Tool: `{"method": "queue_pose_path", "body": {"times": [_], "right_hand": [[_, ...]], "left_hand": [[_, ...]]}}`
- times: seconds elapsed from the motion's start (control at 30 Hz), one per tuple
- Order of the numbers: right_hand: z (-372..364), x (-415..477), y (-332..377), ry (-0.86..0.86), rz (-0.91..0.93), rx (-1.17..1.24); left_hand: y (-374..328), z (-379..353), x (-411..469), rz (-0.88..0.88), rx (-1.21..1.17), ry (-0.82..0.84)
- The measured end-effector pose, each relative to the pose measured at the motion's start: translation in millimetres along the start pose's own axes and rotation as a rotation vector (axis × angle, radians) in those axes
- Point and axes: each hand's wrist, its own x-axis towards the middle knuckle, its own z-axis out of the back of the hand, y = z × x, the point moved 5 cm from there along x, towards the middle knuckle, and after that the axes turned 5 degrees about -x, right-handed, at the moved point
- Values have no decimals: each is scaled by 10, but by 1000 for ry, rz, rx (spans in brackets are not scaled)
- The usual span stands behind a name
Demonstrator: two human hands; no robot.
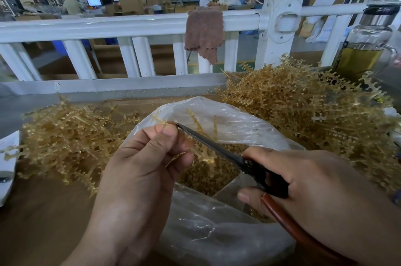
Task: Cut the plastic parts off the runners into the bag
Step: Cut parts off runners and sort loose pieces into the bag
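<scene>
My left hand (143,170) pinches a tan plastic runner (198,127) over the mouth of a clear plastic bag (227,124). My right hand (321,189) grips black scissors (234,158) with brown handles. The blades look shut and their tip lies against the runner at my left thumb. Small tan cut parts (206,174) fill the bottom of the bag. A branch of the runner sticks out below my left fingers.
A heap of tan runners (65,142) lies left of the bag, and a larger heap (314,114) lies to the right. A white railing (130,25) with a brown cloth (204,31) stands behind. A glass bottle (366,44) stands at far right.
</scene>
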Motion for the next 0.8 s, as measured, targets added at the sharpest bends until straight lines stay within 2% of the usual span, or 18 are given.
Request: {"method": "queue_pose_path", "body": {"times": [0.53,0.8], "right_hand": [[43,-17,37,-45,22,17],[56,-30,39,-177,94,-5]], "left_hand": [[-9,-20,-9,-40,27,-1],[19,-22,-32,-54,50,-16]]}}
